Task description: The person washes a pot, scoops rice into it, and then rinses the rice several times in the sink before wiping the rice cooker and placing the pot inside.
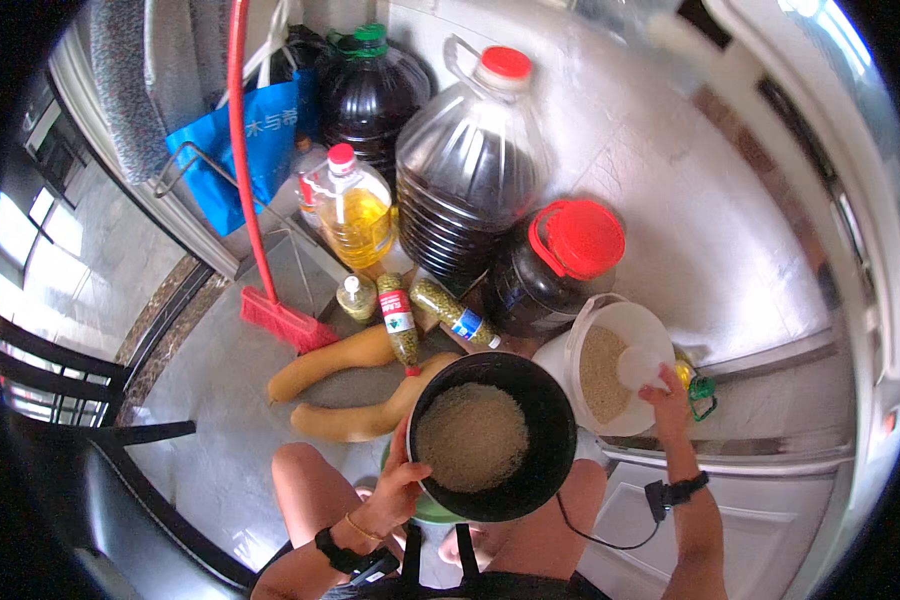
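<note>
My left hand grips the rim of a dark round pot, its thumb over the edge. Pale grain lies in the bottom of the pot, which is held above my knees. On the right, my right hand holds a whitish translucent scoop or cup at the mouth of a white plastic bucket. More grain shows inside that bucket. Part of a green basin is visible under the pot.
Two long tan squashes lie on the floor left of the pot, beside bottles of green grains or beans. Behind stand large jugs of dark liquid, a red-lidded jar, an oil bottle and a red broom. A cable hangs near my right knee.
</note>
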The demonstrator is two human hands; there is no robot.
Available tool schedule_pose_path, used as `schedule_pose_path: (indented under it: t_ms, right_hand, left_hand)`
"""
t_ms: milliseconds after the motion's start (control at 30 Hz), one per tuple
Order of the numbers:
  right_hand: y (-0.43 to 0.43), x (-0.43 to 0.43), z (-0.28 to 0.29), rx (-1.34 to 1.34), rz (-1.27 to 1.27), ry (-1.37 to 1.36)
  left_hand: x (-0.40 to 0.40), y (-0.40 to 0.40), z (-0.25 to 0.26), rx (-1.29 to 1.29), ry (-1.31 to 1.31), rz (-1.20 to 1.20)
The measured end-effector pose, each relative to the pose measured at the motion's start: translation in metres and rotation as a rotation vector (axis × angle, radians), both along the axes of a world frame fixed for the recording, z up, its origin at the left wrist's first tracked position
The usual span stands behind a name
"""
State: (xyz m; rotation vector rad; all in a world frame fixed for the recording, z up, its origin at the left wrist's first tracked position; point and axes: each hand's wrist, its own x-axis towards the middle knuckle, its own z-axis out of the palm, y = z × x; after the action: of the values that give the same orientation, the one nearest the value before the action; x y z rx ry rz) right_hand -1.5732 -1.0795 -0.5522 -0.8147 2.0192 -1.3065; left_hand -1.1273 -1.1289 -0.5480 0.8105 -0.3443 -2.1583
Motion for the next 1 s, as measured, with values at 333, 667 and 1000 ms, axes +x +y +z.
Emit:
schedule_pose_path:
  t_ms: [333, 667, 1000]
  right_hand:
    - [-0.038, -0.025, -0.115, 0.557, 0.115, 0.756]
    - [-0.076, 0.060, -0.080, 0.597, 0.280, 0.578]
    - [-0.006, 0.011, -0.041, 0.307, -0.217, -0.386]
  left_hand:
    - [0.052, 0.026, 0.109, -0.037, -0.177, 0.407]
    - [0.077, 0.014, 0.107, 0.072, -0.317, 0.053]
    - [0.018, 0.003, 0.107, 0.061, -0.192, -0.029]
